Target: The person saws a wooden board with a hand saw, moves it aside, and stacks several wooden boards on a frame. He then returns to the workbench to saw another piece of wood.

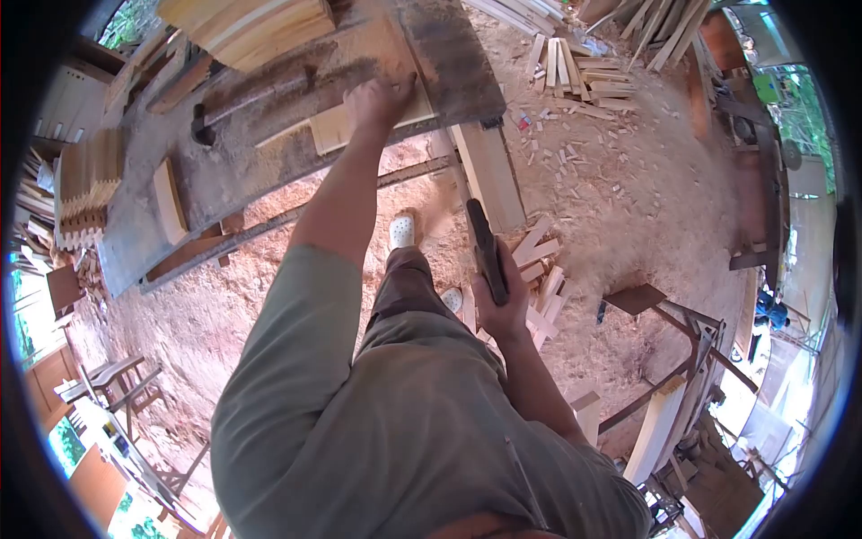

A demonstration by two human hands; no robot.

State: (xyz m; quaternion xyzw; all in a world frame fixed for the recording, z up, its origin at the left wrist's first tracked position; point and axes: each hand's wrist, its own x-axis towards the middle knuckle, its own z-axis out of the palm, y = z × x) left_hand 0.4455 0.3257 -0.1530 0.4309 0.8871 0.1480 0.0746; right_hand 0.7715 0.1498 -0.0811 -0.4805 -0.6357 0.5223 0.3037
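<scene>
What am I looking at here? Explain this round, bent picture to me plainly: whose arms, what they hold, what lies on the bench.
It is one picture from a camera on a person's head, looking down; the wide lens bends it round. There is no machine, only bare hands. The left hand presses on a pale wooden board lying on a dusty workbench. The right hand grips a dark tool, which is too unclear to name. A stack of planks lies on the bench. Wood offcuts lie on the sawdust-covered floor.
</scene>
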